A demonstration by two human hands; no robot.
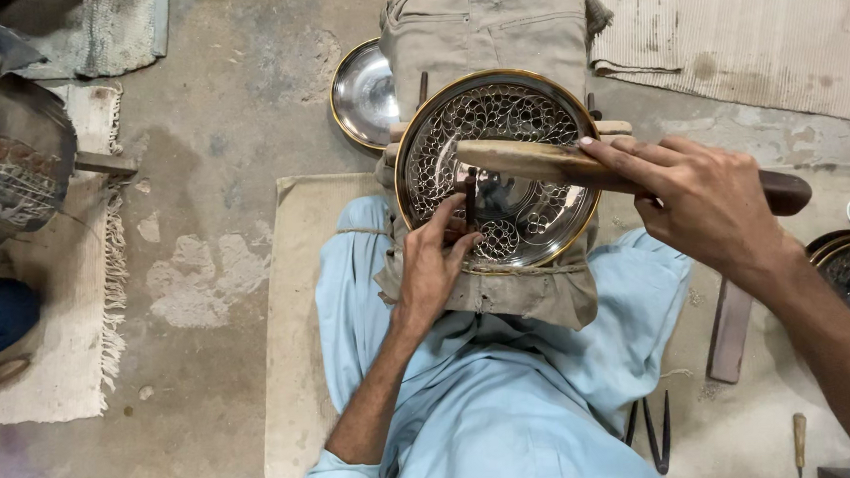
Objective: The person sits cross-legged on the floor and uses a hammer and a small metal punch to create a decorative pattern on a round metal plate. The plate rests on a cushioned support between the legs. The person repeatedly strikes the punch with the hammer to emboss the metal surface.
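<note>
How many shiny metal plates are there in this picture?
3. One engraved plate lies on the padded block under both hands. A plain plate sits behind it, partly hidden. A dark plate shows at the right edge, mostly cut off. More may be hidden.

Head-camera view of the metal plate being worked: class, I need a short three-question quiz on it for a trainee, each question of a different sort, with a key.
1. True or false: the right hand holds a wooden mallet over the engraved plate.
2. What does the left hand hold against the plate?
A. a brush
B. a thin dark punch
C. a cloth
3. Fill in: a second, plain plate lies on the ____ beyond the padded support.

Key
1. True; the mallet crosses the plate's upper half.
2. B; the thin dark punch stands upright on the plate's patterned face.
3. Floor; it is partly hidden by the support.
</note>
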